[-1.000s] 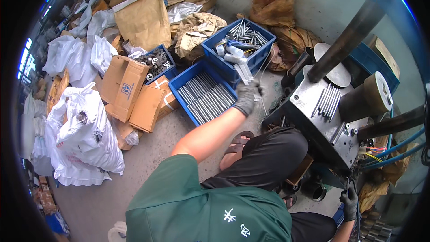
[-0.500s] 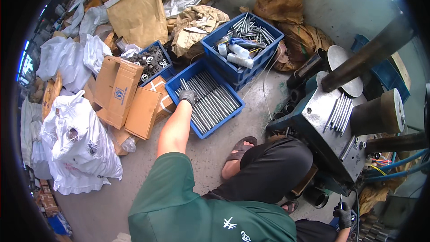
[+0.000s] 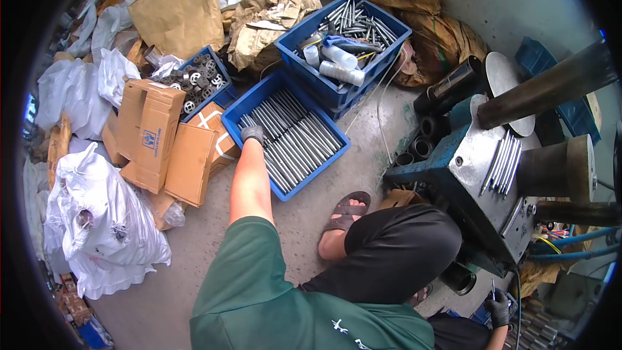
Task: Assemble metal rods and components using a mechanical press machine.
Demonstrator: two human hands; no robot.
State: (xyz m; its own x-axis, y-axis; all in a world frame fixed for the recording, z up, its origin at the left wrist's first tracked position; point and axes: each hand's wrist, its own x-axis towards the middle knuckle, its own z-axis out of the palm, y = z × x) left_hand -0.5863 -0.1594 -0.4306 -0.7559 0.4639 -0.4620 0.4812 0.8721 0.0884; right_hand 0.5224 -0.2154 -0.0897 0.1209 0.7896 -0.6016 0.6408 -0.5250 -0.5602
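Note:
At the left side of a blue crate (image 3: 228, 114), my left hand (image 3: 252, 133), in a grey glove, rests against the metal rods (image 3: 299, 146). Its fingers are hidden from above, so whether it grips a rod does not show. The rods lie side by side in two rows. Low at the right, my right hand (image 3: 497, 310), gloved in dark grey, is closed around a slim, pointed metal piece (image 3: 493, 287) that sticks up from the fist. Its exact kind is too small to make out. Beneath that hand, a blue container (image 3: 481, 316) partly shows.
A machine with a steel top (image 3: 470, 162) stands at the right, with several thin rods (image 3: 503, 165) lying on it. Behind the crate is a fuller blue bin (image 3: 350, 94). Cardboard boxes (image 3: 150, 133) and white sacks (image 3: 107, 220) crowd the left. Blue hoses (image 3: 576, 253) run at the right.
The view has shifted slightly, so the crate sits farther left. My left hand is still at the crate's left part, pulled slightly nearer. My right hand still holds the slim metal piece.

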